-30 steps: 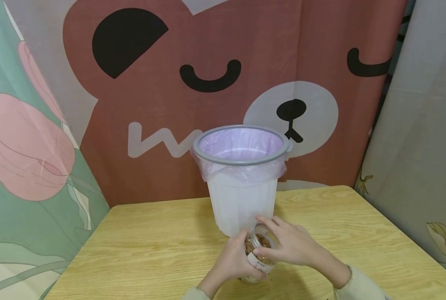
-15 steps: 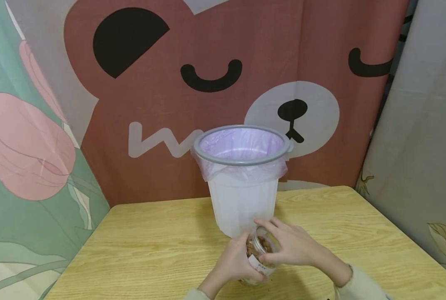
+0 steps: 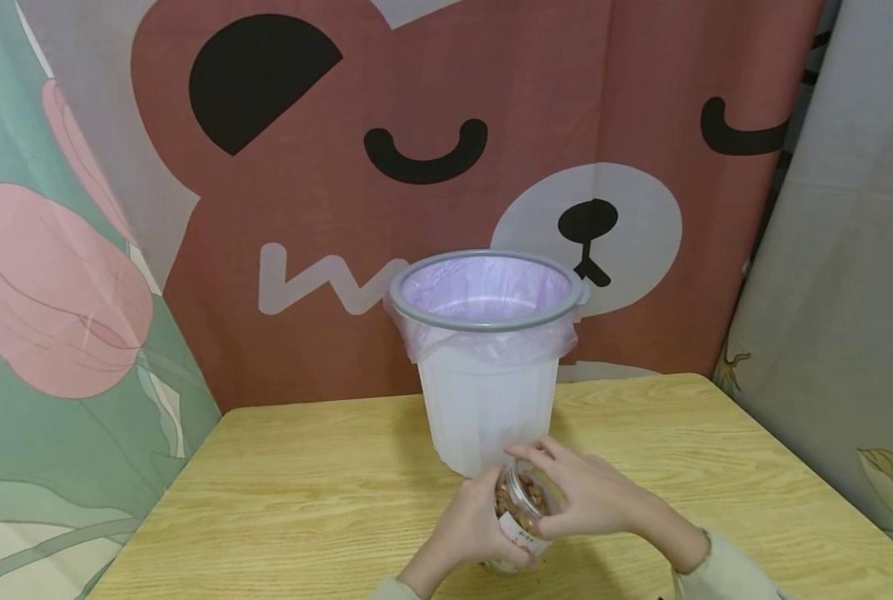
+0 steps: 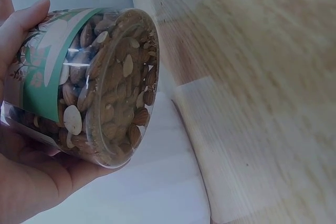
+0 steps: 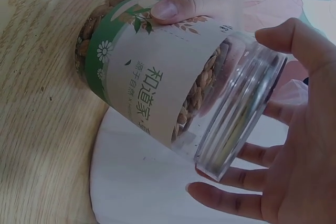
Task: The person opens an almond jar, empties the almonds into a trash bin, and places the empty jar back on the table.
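A clear plastic jar of almonds (image 3: 520, 533) with a white and green label is tilted close over the table, its lid end towards the right hand. The left hand (image 3: 467, 521) grips the jar's body; in the right wrist view its thumb (image 5: 176, 9) lies across the label. Around the clear ridged lid (image 5: 244, 111) curl the thumb and fingers of the right hand (image 3: 589, 492). Almonds (image 4: 123, 85) show through the jar's base in the left wrist view. The right palm partly covers the lid in the head view.
A white bin (image 3: 487, 408) with a grey rim and purple liner bag (image 3: 491, 342) stands just behind the hands. Small dark crumbs dot the wooden table (image 3: 304, 500). Printed cloths with a bear (image 3: 304, 200) and flowers hang behind and at the sides.
The right thumb has slid down and right along the lid as the right hand turned slightly. The left hand and jar have stayed nearly in place.
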### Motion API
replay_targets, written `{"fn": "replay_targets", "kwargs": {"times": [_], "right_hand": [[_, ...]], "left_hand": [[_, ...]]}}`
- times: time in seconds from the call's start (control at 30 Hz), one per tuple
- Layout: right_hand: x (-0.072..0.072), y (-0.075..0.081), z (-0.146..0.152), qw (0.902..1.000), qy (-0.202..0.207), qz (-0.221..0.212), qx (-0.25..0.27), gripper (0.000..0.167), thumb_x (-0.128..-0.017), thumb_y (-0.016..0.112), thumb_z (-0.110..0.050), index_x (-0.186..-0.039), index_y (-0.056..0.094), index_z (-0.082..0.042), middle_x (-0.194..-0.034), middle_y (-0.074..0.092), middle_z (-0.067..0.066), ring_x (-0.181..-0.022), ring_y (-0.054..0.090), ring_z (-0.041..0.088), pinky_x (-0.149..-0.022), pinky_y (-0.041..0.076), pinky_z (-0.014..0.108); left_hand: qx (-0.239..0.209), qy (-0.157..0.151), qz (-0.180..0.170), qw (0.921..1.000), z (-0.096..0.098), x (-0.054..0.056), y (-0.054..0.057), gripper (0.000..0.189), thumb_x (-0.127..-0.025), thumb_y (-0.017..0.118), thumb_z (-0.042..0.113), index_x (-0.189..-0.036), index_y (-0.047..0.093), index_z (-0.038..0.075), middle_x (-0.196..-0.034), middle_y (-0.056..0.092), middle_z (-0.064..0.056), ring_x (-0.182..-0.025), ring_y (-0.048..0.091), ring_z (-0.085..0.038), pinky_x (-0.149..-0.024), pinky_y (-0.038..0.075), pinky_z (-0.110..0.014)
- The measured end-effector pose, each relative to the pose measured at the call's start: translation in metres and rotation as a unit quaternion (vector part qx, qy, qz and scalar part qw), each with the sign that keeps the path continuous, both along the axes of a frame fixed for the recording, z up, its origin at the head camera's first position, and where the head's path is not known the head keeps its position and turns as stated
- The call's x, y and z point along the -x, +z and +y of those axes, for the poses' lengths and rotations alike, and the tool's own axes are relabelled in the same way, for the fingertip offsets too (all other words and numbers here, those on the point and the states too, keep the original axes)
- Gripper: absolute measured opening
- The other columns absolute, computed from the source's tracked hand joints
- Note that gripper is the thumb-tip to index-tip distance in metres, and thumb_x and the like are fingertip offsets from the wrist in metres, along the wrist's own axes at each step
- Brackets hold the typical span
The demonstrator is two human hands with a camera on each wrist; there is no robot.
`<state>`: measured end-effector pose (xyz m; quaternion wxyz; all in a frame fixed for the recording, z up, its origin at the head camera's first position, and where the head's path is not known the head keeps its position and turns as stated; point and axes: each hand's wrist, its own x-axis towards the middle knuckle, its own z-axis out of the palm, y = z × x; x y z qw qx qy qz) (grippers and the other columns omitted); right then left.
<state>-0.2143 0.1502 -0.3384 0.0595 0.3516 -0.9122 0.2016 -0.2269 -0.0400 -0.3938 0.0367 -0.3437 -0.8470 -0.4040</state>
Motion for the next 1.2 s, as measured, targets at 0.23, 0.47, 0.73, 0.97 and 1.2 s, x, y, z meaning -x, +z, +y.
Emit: {"fn": "replay_targets", "kwargs": {"times": [0.23, 0.47, 0.73, 0.97, 1.2], "right_hand": [[0.002, -0.002, 0.003, 0.9973, 0.069, 0.017, 0.017, 0.083, -0.059, 0.068, -0.020, -0.135, 0.036, -0.022, -0.128, 0.036, 0.004, -0.107, 0.044, 0.019, -0.077, 0.045, 0.038], [0.003, -0.003, 0.007, 0.9938, 0.108, 0.020, 0.020, 0.085, -0.057, 0.069, -0.017, -0.135, 0.035, -0.017, -0.132, 0.034, 0.009, -0.112, 0.042, 0.025, -0.082, 0.043, 0.045], [0.003, -0.004, 0.003, 0.9982, 0.045, 0.030, 0.025, 0.088, -0.073, 0.065, -0.053, -0.142, 0.021, -0.020, -0.138, 0.030, 0.013, -0.117, 0.039, 0.031, -0.082, 0.041, 0.052], [0.000, -0.002, -0.004, 0.9967, -0.054, 0.060, -0.008, 0.081, -0.074, 0.058, -0.060, -0.134, 0.039, -0.010, -0.122, 0.050, 0.006, -0.085, 0.057, 0.014, -0.050, 0.041, 0.022], [-0.001, -0.001, -0.003, 0.9963, -0.059, 0.060, -0.017, 0.077, -0.072, 0.058, -0.062, -0.127, 0.048, -0.010, -0.113, 0.056, 0.006, -0.067, 0.054, 0.007, -0.041, 0.033, 0.018]], "left_hand": [[-0.004, -0.001, -0.001, 1.0000, -0.001, 0.000, -0.001, 0.088, -0.051, 0.086, 0.031, -0.124, 0.041, 0.010, -0.105, 0.054, 0.006, -0.088, 0.053, -0.004, -0.073, 0.046, -0.019], [0.001, -0.002, 0.006, 1.0000, 0.000, -0.001, -0.001, 0.092, -0.051, 0.086, 0.030, -0.127, 0.040, 0.009, -0.107, 0.055, 0.004, -0.089, 0.054, -0.005, -0.073, 0.046, -0.019], [-0.006, -0.004, -0.009, 0.9999, -0.001, 0.000, 0.001, 0.081, -0.053, 0.086, 0.030, -0.119, 0.044, 0.009, -0.103, 0.056, 0.007, -0.087, 0.054, -0.003, -0.074, 0.045, -0.018], [-0.017, -0.010, -0.030, 0.9994, 0.001, -0.001, 0.002, 0.073, -0.053, 0.086, 0.028, -0.113, 0.047, 0.011, -0.096, 0.056, 0.009, -0.079, 0.054, -0.001, -0.068, 0.046, -0.018], [-0.007, -0.008, -0.023, 0.9997, 0.002, -0.002, 0.002, 0.074, -0.052, 0.086, 0.030, -0.112, 0.047, 0.010, -0.096, 0.056, 0.009, -0.079, 0.054, -0.001, -0.067, 0.046, -0.018]]}}
